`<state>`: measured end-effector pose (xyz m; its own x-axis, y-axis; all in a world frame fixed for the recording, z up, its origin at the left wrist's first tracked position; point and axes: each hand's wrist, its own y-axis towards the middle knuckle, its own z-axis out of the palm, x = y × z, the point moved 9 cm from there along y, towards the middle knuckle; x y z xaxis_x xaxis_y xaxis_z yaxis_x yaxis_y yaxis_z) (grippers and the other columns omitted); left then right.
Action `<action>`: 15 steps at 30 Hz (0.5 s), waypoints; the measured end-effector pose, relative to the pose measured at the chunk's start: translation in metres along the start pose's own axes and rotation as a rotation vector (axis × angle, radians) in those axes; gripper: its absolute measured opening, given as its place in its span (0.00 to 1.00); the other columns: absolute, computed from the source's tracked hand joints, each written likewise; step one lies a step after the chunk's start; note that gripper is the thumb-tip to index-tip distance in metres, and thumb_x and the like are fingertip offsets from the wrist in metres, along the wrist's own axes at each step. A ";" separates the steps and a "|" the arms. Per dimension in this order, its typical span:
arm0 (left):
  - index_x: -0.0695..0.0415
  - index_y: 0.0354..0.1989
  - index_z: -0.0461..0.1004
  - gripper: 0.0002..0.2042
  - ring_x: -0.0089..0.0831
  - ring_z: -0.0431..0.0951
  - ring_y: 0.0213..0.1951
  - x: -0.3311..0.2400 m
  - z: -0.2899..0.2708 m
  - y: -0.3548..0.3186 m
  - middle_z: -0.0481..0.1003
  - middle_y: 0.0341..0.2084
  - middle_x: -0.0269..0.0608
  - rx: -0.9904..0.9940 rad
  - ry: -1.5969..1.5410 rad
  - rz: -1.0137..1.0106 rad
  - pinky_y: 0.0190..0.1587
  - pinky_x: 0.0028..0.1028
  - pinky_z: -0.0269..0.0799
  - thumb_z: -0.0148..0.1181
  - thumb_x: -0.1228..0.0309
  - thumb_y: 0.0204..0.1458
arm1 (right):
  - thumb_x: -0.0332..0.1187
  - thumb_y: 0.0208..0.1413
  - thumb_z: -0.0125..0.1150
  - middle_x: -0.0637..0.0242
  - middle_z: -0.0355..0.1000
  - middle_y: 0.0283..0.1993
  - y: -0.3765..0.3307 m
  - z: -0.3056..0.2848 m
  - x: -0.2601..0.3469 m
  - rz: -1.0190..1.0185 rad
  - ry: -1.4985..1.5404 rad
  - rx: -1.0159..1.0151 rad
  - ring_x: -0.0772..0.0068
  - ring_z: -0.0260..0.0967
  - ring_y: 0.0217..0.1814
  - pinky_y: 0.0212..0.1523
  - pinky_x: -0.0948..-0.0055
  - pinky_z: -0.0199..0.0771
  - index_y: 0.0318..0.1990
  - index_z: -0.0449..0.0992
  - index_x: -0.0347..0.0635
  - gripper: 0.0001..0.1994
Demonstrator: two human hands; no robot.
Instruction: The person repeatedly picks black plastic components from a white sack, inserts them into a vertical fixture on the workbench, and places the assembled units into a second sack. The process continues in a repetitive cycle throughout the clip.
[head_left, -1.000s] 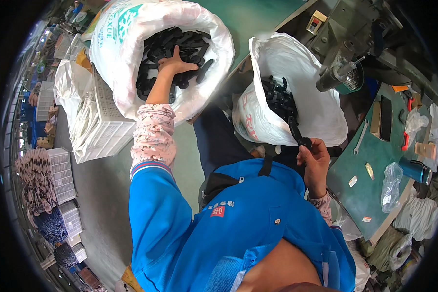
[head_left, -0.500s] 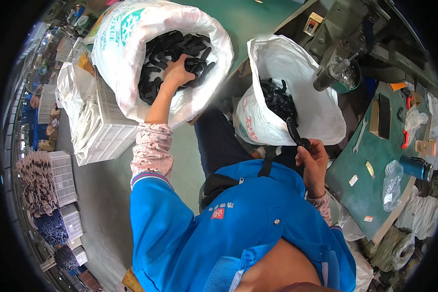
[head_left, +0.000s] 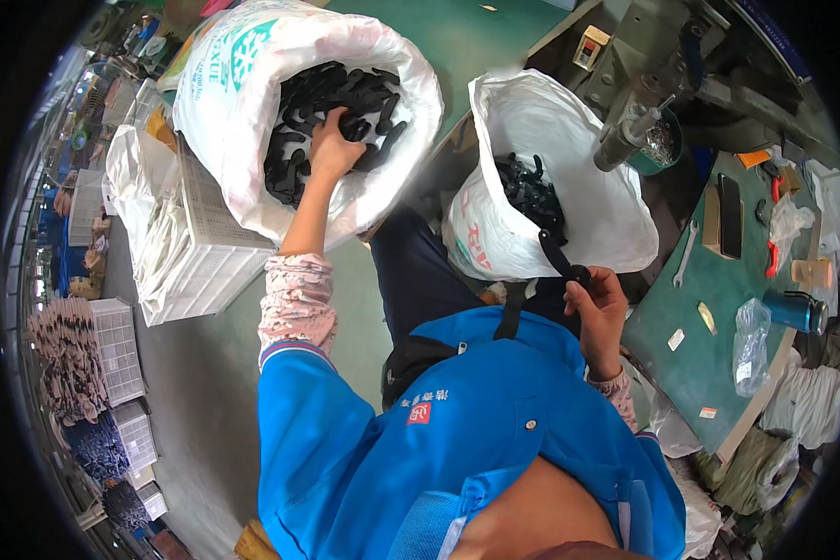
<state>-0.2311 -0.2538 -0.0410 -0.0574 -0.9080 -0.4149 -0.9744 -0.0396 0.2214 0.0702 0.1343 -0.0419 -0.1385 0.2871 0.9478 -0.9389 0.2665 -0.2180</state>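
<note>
My left hand point(head_left: 331, 147) reaches into a large white sack point(head_left: 243, 84) full of black rubber straps point(head_left: 341, 98), its fingers closed around some of them. My right hand point(head_left: 595, 303) holds one black strap point(head_left: 558, 259) at the mouth of a smaller white bag point(head_left: 569, 201) that holds more black straps point(head_left: 530, 191). I wear a blue apron over pink sleeves and sit between the two bags.
A green workbench point(head_left: 719, 308) on the right carries a grey machine point(head_left: 644, 56), a wrench point(head_left: 684, 254), a plastic bottle point(head_left: 751, 341) and a dark flask point(head_left: 793, 308). A white crate point(head_left: 196, 271) stands left of the sack; racks of goods line the far left.
My left hand has slid lower and rightward inside the big sack and closed on straps. My right hand has stayed near the small bag with its strap.
</note>
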 end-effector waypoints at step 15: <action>0.67 0.47 0.63 0.17 0.52 0.76 0.41 0.060 -0.010 0.002 0.70 0.43 0.57 -0.043 -1.909 -0.527 0.26 0.37 0.74 0.52 0.82 0.47 | 0.24 0.54 0.60 0.65 0.73 0.40 0.002 0.016 0.022 -0.235 -0.080 0.019 0.78 0.69 0.41 0.47 0.79 0.68 0.42 0.70 0.37 0.09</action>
<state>-0.2346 -0.3122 -0.0563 0.0382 0.7415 -0.6699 -0.9667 -0.1423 -0.2126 0.0604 0.1263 -0.0175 0.0606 0.1454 0.9875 -0.9540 0.2995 0.0145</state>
